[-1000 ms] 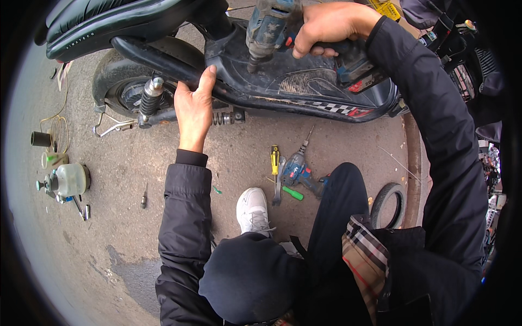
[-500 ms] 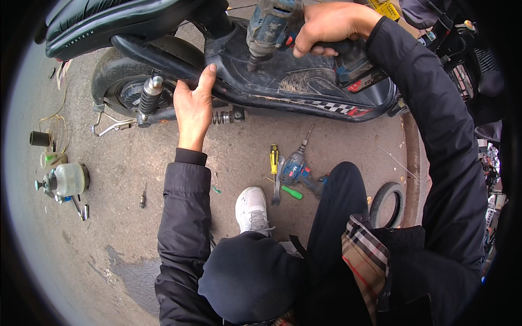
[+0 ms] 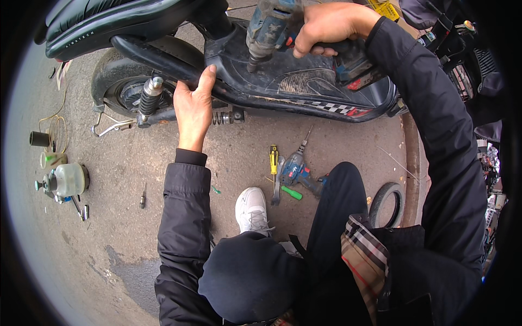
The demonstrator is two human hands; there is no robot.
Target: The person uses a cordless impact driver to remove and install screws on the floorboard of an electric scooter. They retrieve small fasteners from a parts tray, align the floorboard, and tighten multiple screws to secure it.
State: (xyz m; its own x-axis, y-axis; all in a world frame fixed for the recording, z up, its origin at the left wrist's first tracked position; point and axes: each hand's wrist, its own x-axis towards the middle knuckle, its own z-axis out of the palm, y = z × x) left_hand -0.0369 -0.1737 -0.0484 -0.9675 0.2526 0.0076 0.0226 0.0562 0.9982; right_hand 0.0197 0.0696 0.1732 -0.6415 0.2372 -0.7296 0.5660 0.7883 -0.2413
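Black plastic, the scooter's footboard (image 3: 304, 81) lies just under the impact wrench (image 3: 266, 27), whose long axis points straight down at it. The right hand (image 3: 326, 24) is wrapped tight on its handle; the left hand (image 3: 194, 106) clasps the panel's near edge.

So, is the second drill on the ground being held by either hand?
No. The second drill lies untouched on the pavement; the right hand grips another power tool, the left hand the scooter.

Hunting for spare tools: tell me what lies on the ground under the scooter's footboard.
Below the footboard: a second cordless drill, a yellow-handled screwdriver and a green-handled one. Ground directly beneath the board is hidden.
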